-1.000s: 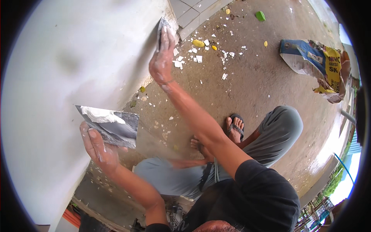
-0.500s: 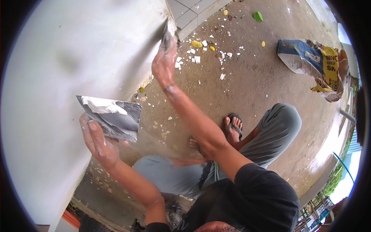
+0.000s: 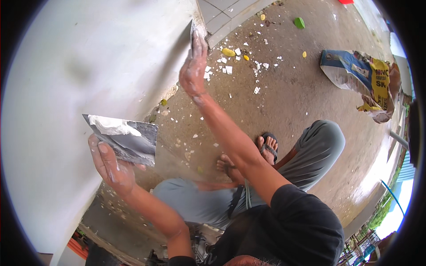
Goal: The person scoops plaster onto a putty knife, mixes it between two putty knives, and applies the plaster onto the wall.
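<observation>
My left hand is closed around the lower edge of a flat grey metal plate, thumb on its face. A thick strip of white putty lies along the plate's upper edge, with thinner smears below. Farther up, my right hand reaches to the end of the white wall, its fingers long and pressed together along a thin grey putty knife. Most of that blade is hidden behind the fingers, and it sits against the wall by the tiled step. White putty smears both hands.
A grey tiled step adjoins the wall's end. White chips and leaves are scattered over the brown concrete floor. A torn paper sack lies at the far right. My sandalled foot and bent knees are below.
The plate in my left hand has shifted slightly left and down. My right hand stays by the wall's end, with its fingers tilted a little differently and the blade's edge showing more.
</observation>
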A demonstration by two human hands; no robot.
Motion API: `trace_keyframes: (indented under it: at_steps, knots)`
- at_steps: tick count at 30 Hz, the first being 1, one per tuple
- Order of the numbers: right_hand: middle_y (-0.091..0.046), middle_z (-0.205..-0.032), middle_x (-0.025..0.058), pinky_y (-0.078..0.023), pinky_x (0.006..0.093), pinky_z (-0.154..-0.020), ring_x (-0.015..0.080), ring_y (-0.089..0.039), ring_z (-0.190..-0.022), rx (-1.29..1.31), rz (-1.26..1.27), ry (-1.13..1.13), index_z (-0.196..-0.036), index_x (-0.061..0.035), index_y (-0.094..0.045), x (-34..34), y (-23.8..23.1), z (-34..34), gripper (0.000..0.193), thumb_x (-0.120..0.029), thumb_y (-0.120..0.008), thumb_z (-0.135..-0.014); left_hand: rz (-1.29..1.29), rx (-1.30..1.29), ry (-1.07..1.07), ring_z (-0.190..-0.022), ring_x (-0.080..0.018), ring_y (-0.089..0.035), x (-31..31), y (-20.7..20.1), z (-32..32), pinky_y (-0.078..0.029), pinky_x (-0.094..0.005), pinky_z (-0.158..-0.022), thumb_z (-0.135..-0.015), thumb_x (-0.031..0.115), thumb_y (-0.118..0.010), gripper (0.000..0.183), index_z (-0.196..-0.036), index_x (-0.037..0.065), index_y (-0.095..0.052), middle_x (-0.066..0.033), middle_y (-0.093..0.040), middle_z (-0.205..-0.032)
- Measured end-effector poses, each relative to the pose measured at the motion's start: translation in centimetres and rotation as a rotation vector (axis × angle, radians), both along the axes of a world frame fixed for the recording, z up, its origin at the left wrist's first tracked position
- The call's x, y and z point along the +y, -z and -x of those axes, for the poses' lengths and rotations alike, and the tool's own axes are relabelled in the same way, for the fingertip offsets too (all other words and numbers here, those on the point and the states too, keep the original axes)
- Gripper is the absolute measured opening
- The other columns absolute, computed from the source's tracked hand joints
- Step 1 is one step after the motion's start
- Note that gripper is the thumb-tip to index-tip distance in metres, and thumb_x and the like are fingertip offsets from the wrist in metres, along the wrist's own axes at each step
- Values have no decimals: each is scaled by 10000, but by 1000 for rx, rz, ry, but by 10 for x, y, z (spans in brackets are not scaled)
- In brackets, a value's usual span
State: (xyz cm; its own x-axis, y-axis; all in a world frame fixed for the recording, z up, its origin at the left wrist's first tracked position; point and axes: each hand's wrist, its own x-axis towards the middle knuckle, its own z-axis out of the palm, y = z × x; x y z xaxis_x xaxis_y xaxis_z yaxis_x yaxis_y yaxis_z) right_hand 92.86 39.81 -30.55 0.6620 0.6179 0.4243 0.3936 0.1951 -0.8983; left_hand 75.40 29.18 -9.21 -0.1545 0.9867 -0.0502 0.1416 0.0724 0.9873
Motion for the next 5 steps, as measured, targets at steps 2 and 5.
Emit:
trace_keyframes:
  at_steps: [2, 5]
  knots:
    - [-397, -1385, 255, -299, 464, -1126, 395, -387, -1302, -7, -25, 12, -1428, 71, -315, 2, -7, 15, 611, 152, -357, -824, -3, 33, 1, -952, -182, -561, -2, -2, 2, -506, -291, -622, -1001, 284, -492, 509, -1367, -51, -383, -134, -507, -1238]
    - [-410, -1388, 253, -289, 460, -1131, 394, -386, -1308, -65, -51, -176, -1431, 56, -325, -28, 4, 35, 636, 159, -360, -804, -25, 46, 26, -740, -142, -534, 5, -6, -19, -460, -253, -474, -1003, 299, -465, 461, -1302, -46, -403, -124, -520, -1083]
